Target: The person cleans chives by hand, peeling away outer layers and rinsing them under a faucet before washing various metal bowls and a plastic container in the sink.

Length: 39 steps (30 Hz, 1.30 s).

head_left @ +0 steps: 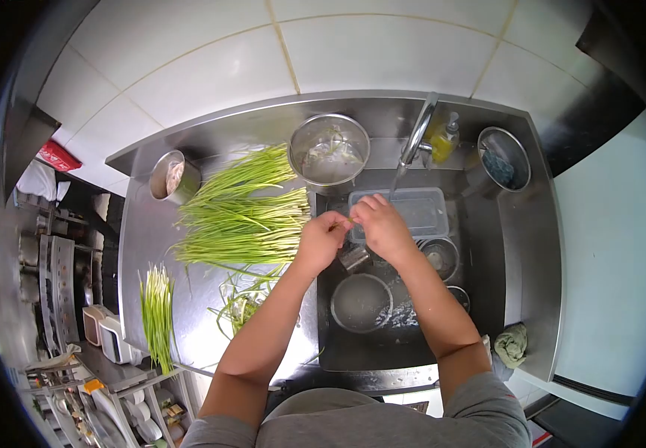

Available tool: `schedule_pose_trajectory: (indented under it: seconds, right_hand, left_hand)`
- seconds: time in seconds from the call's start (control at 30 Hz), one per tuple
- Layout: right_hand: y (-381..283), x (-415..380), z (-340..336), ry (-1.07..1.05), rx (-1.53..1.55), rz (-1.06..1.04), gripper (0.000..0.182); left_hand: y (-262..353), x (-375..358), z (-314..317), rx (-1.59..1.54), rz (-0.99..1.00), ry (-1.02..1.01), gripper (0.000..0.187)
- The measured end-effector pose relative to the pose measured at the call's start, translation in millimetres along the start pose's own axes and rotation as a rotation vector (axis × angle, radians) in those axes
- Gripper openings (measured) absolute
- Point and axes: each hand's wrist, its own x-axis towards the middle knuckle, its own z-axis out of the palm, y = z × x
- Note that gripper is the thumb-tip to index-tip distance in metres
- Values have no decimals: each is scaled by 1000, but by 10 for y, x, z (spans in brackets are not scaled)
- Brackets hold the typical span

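The left hand (321, 237) and the right hand (384, 228) meet above the left part of the dark rectangular sink (442, 351); the fingers of both are closed in a pinch on a small, thin, pale yellow-green piece (350, 223); its exact form is too small to tell. The two-sided pinch appears to hold the piece steady at both ends; the position over the sink likely lets drips or scraps fall into it. The clear rectangular plastic container (431, 216) lies beneath and beside the right hand, below the curved chrome faucet (411, 145).

The wide layer of long green stalks with pale ends (244, 216) lies on the stainless-steel tabletop (151, 243) left of the sink; its edge reaches near the left hand, which probably keeps the stalks within easy reach. Its long axis runs roughly left to right; pale ends point toward the sink, green tips away from it. The separate small green bunch (158, 317) lies crosswise to the layer; its pale ends point toward the wall, its green tips toward the person's side. The held piece appears to lie roughly left to right between the fingertips; which end leads cannot be told.
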Motion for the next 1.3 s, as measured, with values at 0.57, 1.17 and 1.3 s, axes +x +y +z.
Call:
schedule_pose_trajectory:
  seconds: [0.57, 1.17, 1.3]
  right_hand:
    - [-233, 504, -14, -210, 1098, 936, 18]
    - [-238, 153, -57, -140, 1288, 900, 25]
    - [-152, 187, -63, 40, 1498, 745, 22]
  left_hand:
    - [78, -227, -288, -64, 78, 78, 12]
    - [-2, -284, -149, 114, 132, 84, 13]
    - [-22, -385, -141, 281, 111, 17, 14]
